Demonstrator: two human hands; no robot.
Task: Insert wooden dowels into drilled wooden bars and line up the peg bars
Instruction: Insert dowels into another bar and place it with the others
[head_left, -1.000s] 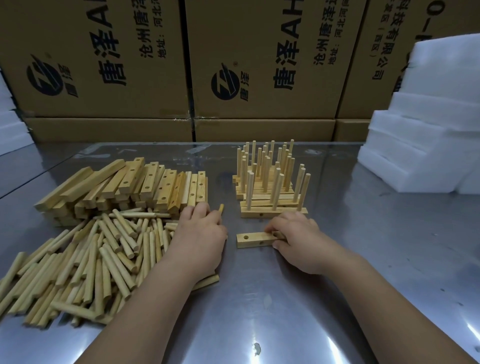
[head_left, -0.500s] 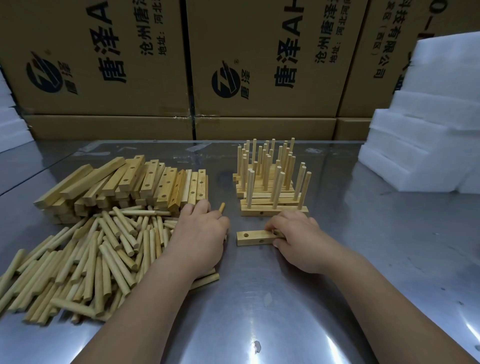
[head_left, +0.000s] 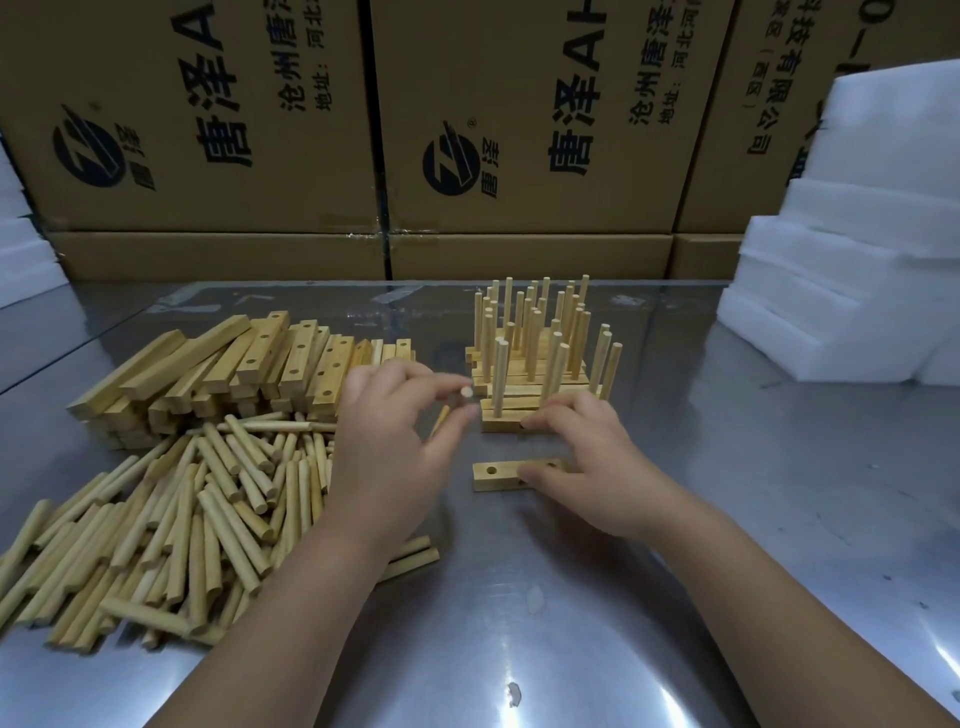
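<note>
While loose dowels (head_left: 171, 525) are lying heaped at the left, with drilled bars (head_left: 249, 364) stacked behind them, the left hand (head_left: 395, 457) is pinching one dowel (head_left: 466, 391) between thumb and fingertips, just left of the finished peg bars (head_left: 535, 374). The right hand (head_left: 587, 467) is gripping the right end of an empty bar (head_left: 498, 475) lying on the table (head_left: 779, 519). If that bar is sliding, the dowel may miss its hole — or jam tilted. Cardboard boxes (head_left: 519, 130) behind are sitting closed — contents unseen.

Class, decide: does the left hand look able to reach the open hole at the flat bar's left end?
Probably yes: the left hand is close beside the bar, the hole lies uncovered, and the right hand grips only its right part.
</note>
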